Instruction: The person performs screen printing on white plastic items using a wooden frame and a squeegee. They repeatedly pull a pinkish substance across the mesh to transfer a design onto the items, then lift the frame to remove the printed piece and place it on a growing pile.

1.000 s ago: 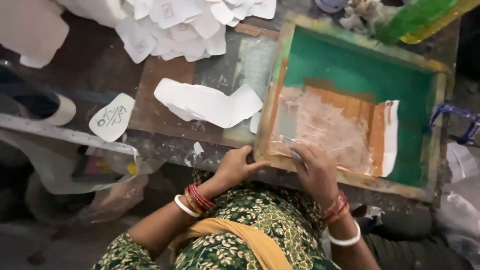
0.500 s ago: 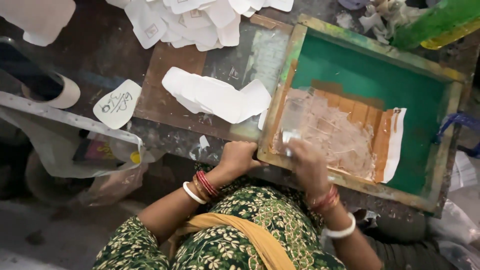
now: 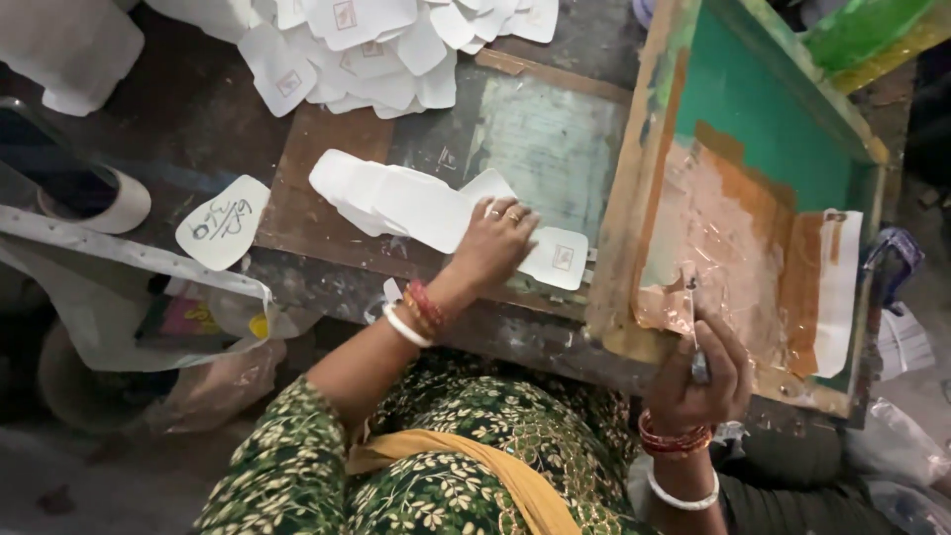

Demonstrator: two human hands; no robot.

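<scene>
Closed around a thin dark tool (image 3: 698, 362), my right hand (image 3: 698, 372) keeps a tight grip at the near rail of the wooden screen-printing frame (image 3: 654, 129), which is tilted up off the worktop (image 3: 178, 129); what kind of tool it is I cannot tell, since only a short stub shows above my fist. My left hand (image 3: 492, 243) lies flat, fingers spread and holding nothing, pressing on a white cut-out paper piece (image 3: 555, 256) that sits on the pale printing plate (image 3: 550, 149) just beside the raised frame. Under my palm a small stack of blank white pieces (image 3: 391, 203) fans out to the left. Farther back lies a heap of printed pieces (image 3: 376, 40), each with a small mark on it, and one loose piece with dark scribbles (image 3: 223, 220) rests near the worktop's front edge.

With the green mesh (image 3: 773, 129) lifted clear, I judge this to be the changeover between prints: one piece is being placed or taken off. Whichever it is, the piece must sit square on the plate and my fingers must be clear before the frame comes down.
</scene>
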